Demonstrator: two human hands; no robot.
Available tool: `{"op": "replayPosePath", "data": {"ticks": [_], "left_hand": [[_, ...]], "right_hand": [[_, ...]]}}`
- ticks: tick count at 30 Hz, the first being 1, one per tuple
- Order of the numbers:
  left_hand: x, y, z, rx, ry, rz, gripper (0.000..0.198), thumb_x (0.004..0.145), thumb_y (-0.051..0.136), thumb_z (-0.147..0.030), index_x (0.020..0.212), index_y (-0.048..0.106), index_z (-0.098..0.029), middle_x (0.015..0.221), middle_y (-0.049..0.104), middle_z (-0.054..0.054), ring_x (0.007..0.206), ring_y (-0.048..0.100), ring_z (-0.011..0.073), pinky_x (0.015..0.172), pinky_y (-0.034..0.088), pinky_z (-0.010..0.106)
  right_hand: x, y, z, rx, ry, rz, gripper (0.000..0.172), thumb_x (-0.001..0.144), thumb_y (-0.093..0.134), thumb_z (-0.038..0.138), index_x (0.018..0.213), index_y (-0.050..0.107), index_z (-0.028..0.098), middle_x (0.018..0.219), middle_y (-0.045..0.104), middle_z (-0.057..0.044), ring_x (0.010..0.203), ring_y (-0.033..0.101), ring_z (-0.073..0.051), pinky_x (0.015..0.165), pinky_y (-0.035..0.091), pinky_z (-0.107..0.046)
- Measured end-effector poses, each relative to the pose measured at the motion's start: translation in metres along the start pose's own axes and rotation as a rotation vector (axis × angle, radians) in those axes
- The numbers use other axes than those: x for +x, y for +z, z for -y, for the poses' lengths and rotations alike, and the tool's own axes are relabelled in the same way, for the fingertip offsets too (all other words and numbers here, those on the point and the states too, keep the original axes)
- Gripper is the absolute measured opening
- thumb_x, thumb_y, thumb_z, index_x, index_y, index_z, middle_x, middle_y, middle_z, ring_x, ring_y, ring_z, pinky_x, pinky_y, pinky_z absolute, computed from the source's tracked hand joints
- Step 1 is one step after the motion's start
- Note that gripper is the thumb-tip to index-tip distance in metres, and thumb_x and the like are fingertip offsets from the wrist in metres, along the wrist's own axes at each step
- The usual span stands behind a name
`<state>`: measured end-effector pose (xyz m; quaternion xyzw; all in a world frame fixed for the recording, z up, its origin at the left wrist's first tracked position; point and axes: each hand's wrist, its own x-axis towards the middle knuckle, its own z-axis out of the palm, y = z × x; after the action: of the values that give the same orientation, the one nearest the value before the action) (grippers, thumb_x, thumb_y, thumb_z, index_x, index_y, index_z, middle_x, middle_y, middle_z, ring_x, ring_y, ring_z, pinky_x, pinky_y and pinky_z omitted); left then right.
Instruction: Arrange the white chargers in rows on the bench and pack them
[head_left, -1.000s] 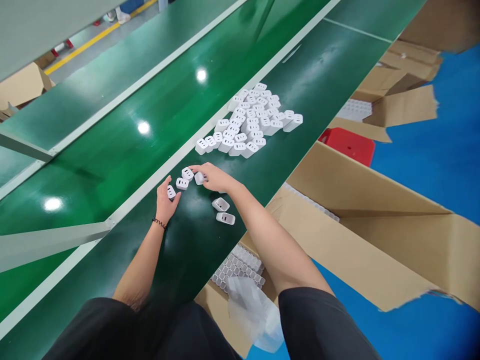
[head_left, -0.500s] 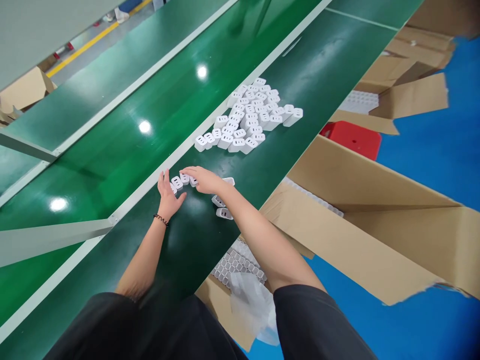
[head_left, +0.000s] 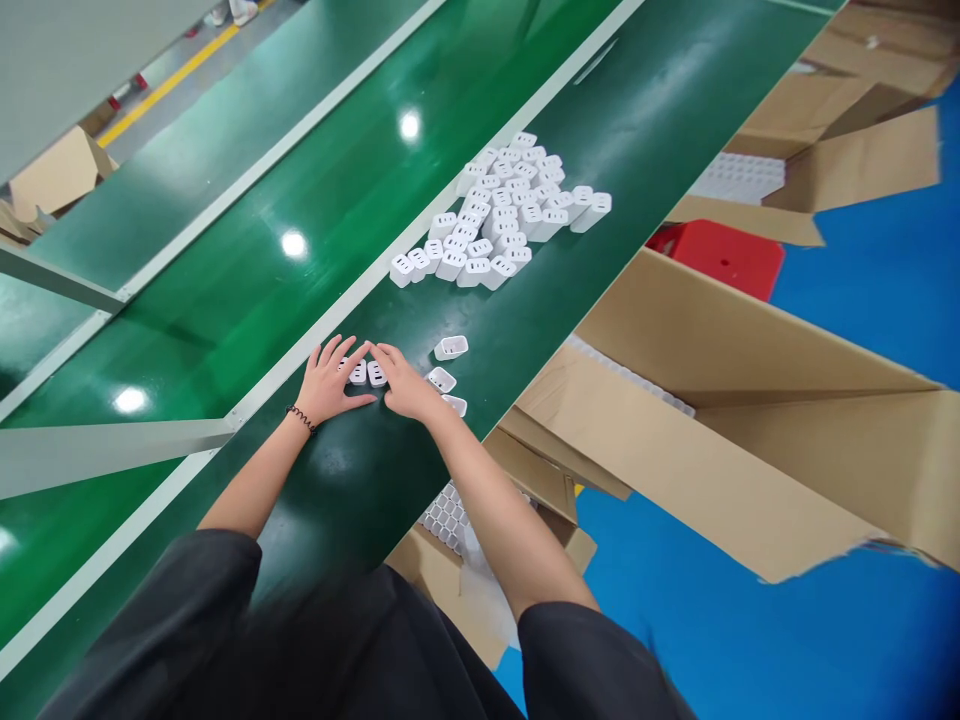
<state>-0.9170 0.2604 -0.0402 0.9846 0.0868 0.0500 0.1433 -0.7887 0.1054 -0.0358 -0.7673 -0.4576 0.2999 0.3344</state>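
Observation:
Several white plastic charger casings (head_left: 358,372) with slotted tops stand in a short row on the green bench, partly covered by my hands. My left hand (head_left: 328,385) spreads its fingers over the left part of the row, its thumb stretched along the near side. At the right end, my right hand (head_left: 405,385) has thumb and fingers around the last casing (head_left: 377,373). To its right lie three loose casings, the farthest one (head_left: 451,348) showing its hollow open end. The nearest is partly hidden by my right forearm.
A large cluster of standing casings (head_left: 502,215) sits farther along the green bench (head_left: 360,470), by its pale rail (head_left: 300,355). Right of the bench are open cardboard boxes (head_left: 675,470), some holding white parts, and a red stool (head_left: 724,258). A grey post (head_left: 120,455) stands left.
My left hand has spread over the row and its thumb has come towards my right hand. My right hand has shifted slightly nearer me, to the row's end. The camera view has shifted slightly.

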Motion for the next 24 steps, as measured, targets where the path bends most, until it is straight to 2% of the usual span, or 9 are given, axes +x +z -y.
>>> {"op": "replayPosePath", "data": {"ticks": [3, 4, 9, 13, 15, 17, 19, 21, 24], "left_hand": [[0.008, 0.001, -0.003, -0.078, -0.02, 0.07, 0.081, 0.084, 0.06, -0.069, 0.152, 0.039, -0.03, 0.154, 0.043, 0.012, 0.139, 0.039, 0.0368, 0.11, 0.032, 0.051], [0.009, 0.002, -0.005, -0.138, -0.047, 0.094, 0.077, 0.085, 0.06, -0.068, 0.15, 0.042, -0.033, 0.151, 0.047, 0.012, 0.135, 0.042, 0.037, 0.106, 0.035, 0.051], [0.013, 0.009, -0.007, -0.381, -0.175, 0.11, 0.057, 0.085, 0.065, -0.059, 0.136, 0.06, -0.032, 0.129, 0.063, 0.013, 0.121, 0.052, 0.0358, 0.101, 0.038, 0.048], [0.011, 0.004, -0.007, -0.62, -0.309, 0.038, 0.061, 0.072, 0.078, -0.06, 0.122, 0.068, -0.026, 0.113, 0.068, 0.011, 0.117, 0.055, 0.0334, 0.1, 0.042, 0.041], [0.001, -0.001, -0.014, -0.774, -0.419, -0.024, 0.066, 0.075, 0.069, -0.071, 0.122, 0.065, -0.025, 0.111, 0.068, 0.009, 0.111, 0.06, 0.0289, 0.092, 0.049, 0.036], [-0.015, -0.005, -0.027, -0.955, -0.544, -0.057, 0.073, 0.086, 0.04, -0.081, 0.122, 0.06, -0.022, 0.103, 0.069, 0.008, 0.093, 0.066, 0.0227, 0.076, 0.054, 0.032], [-0.034, -0.005, -0.045, -1.146, -0.653, -0.03, 0.084, 0.089, 0.013, -0.083, 0.114, 0.06, -0.018, 0.089, 0.068, 0.007, 0.073, 0.066, 0.0186, 0.063, 0.055, 0.031], [-0.053, -0.002, -0.064, -1.312, -0.737, 0.037, 0.087, 0.086, 0.01, -0.085, 0.103, 0.061, -0.016, 0.079, 0.065, 0.007, 0.064, 0.065, 0.0174, 0.058, 0.056, 0.031], [-0.075, 0.008, -0.091, -1.476, -0.826, 0.14, 0.084, 0.082, 0.025, -0.089, 0.099, 0.062, -0.016, 0.078, 0.067, 0.008, 0.066, 0.066, 0.018, 0.061, 0.057, 0.031]], "right_hand": [[-0.016, 0.021, 0.003, 0.093, 0.078, -0.164, 0.094, 0.072, 0.047, -0.001, 0.159, 0.02, 0.024, 0.159, 0.024, -0.013, 0.151, 0.025, -0.028, 0.123, 0.029, -0.051], [-0.021, 0.028, 0.005, 0.128, 0.101, -0.208, 0.094, 0.072, 0.045, -0.001, 0.159, 0.018, 0.024, 0.159, 0.024, -0.012, 0.152, 0.024, -0.027, 0.123, 0.031, -0.05], [-0.039, 0.053, 0.007, 0.306, 0.165, -0.292, 0.093, 0.071, 0.041, 0.001, 0.159, 0.017, 0.022, 0.158, 0.034, -0.012, 0.145, 0.04, -0.023, 0.105, 0.055, -0.04], [-0.056, 0.053, 0.008, 0.392, 0.173, -0.36, 0.091, 0.072, 0.041, 0.003, 0.157, 0.022, 0.026, 0.157, 0.04, -0.008, 0.142, 0.044, -0.021, 0.108, 0.052, -0.042], [-0.073, 0.048, 0.015, 0.391, 0.152, -0.415, 0.081, 0.078, 0.043, 0.006, 0.155, 0.029, 0.027, 0.154, 0.043, -0.008, 0.139, 0.048, -0.021, 0.11, 0.049, -0.045], [-0.094, 0.044, 0.028, 0.316, 0.075, -0.474, 0.069, 0.086, 0.047, 0.012, 0.152, 0.034, 0.03, 0.151, 0.047, -0.008, 0.136, 0.05, -0.023, 0.111, 0.048, -0.048], [-0.115, 0.04, 0.043, 0.171, -0.054, -0.509, 0.066, 0.091, 0.055, 0.021, 0.152, 0.033, 0.032, 0.152, 0.046, -0.007, 0.139, 0.046, -0.025, 0.113, 0.045, -0.05], [-0.131, 0.038, 0.056, 0.02, -0.182, -0.48, 0.073, 0.091, 0.059, 0.024, 0.155, 0.026, 0.033, 0.155, 0.043, -0.007, 0.144, 0.039, -0.027, 0.117, 0.039, -0.053], [-0.144, 0.04, 0.066, -0.151, -0.244, -0.358, 0.081, 0.09, 0.06, 0.024, 0.159, 0.017, 0.026, 0.154, 0.044, -0.011, 0.147, 0.033, -0.03, 0.119, 0.034, -0.057]]}}
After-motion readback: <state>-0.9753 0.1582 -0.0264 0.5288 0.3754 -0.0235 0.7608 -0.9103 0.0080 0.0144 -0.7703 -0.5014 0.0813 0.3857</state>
